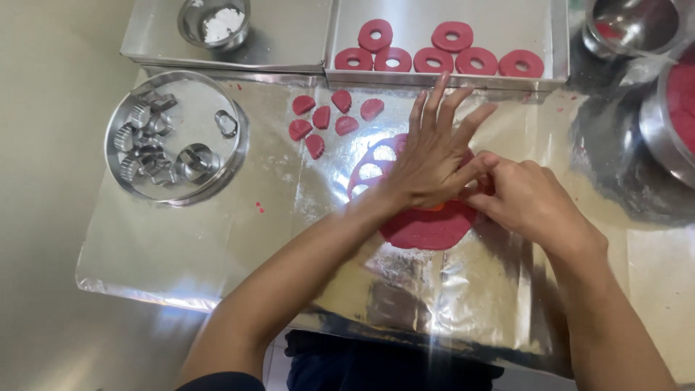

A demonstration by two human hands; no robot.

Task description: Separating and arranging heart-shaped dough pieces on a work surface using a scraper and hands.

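Red rolled dough sheet [427, 228] is lain flat on the foil-covered table [217, 246], directly under both hands; right hand [528, 199] is curled, pinching at an orange cutter barely seen, left hand [431, 163] laid over it with fingers spread, cut dough rings [433, 59] lined up beyond in a steel tray [557, 43].

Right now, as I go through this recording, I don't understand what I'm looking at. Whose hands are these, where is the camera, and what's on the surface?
One picture, from a camera on the person's head, looking down. Both bare hands press on a flat red dough sheet with round holes cut out: left hand fingers spread, right hand curled beside it; what it grips is hidden. The foil-covered table bears small red dough pieces, a round tin of metal cutters, and a tray of red dough rings.
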